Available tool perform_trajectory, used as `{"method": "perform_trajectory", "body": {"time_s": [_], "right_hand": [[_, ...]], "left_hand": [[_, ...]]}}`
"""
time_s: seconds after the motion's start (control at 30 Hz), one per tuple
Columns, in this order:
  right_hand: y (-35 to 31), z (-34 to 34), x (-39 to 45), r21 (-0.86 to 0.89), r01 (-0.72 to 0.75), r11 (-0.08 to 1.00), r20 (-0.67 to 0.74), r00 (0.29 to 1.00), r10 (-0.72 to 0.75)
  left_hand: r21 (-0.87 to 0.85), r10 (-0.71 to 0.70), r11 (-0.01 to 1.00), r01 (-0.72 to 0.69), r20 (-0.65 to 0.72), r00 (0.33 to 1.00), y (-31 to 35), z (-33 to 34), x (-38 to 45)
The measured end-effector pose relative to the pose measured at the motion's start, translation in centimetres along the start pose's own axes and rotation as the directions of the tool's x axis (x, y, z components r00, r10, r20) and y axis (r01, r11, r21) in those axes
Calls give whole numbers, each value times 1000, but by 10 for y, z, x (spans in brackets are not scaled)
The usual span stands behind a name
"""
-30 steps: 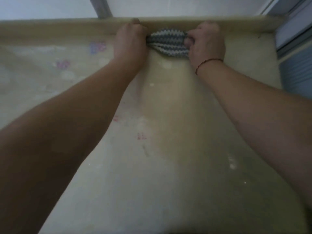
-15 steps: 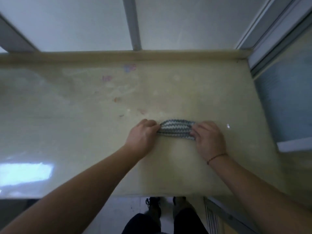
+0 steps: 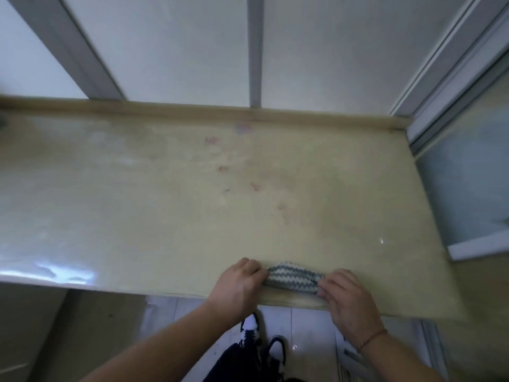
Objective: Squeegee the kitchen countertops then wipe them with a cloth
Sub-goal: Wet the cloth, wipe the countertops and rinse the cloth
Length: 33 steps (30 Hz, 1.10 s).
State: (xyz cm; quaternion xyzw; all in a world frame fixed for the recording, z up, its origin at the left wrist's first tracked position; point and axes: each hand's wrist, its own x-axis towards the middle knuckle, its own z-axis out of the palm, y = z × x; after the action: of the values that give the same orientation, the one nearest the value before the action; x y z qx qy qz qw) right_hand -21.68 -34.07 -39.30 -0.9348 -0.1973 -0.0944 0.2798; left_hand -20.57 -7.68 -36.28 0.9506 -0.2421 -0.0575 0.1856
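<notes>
A person's 2 hands work a grey-and-white zigzag-striped cloth [image 3: 293,277] at the near edge of a pale yellow kitchen countertop [image 3: 137,194], seen from a head-worn camera looking down. The left hand [image 3: 237,288] grips the cloth's left end with curled fingers, and the right hand [image 3: 347,301] pinches its right end, fingertips bent over the fabric; the cloth is bunched into a narrow band between them, lying flat on the surface just inside the front lip. A thin red cord bracelet [image 3: 371,337] circles the right wrist. Faint pink and reddish marks [image 3: 223,169] dot the middle of the counter, well apart from the cloth, and a bright sheen of reflected light [image 3: 63,271] lies along the front edge to the left. Behind the counter stands a low raised lip [image 3: 192,108] below frosted window panels with grey frames. Below, black-and-white shoes [image 3: 250,329] stand on a pale tiled floor. No squeegee is in view, so the wiping stage appears to be under way. The risk from here: with the cloth so close to the front edge, any water or grit it carries may be pulled over onto the floor by the shoes, and a bunched cloth covers little surface, so the stains farther back may be missed.
</notes>
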Motion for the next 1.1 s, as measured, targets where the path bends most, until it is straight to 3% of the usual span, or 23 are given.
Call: {"method": "perform_trajectory", "body": {"time_s": [0.1,0.23,0.4,0.57,0.7,0.93,1.03,1.1], "right_hand": [[-1,3,-10,-39,-1,999,-5,1000,0],[-17,15,-15,-64,-116,991,-19,993,114],[-70,45,5,29,-12,999,18,1000,11],[-75,73,19,19,-46,999,-53,997,47],[-65,88,83,-41,-102,994,-78,992,98],[-27,126,261,-118,-161,980,-221,966,132],[-6,135,339,-82,-256,963,-176,955,239],[8,141,378,-152,-254,955,-129,963,236]], "left_hand": [[-5,25,1000,-25,-9,1000,-4,2,-3],[14,87,996,-87,18,996,-17,-2,-17],[-16,99,995,-99,10,995,-68,-21,-69],[30,163,986,-163,-2,987,-101,-35,-62],[88,42,996,-33,-105,994,-138,-46,-16],[154,-133,973,175,-247,960,-235,-88,134],[174,-180,956,237,-289,940,-264,-98,182],[175,-224,942,288,-314,923,-280,-104,209]]}}
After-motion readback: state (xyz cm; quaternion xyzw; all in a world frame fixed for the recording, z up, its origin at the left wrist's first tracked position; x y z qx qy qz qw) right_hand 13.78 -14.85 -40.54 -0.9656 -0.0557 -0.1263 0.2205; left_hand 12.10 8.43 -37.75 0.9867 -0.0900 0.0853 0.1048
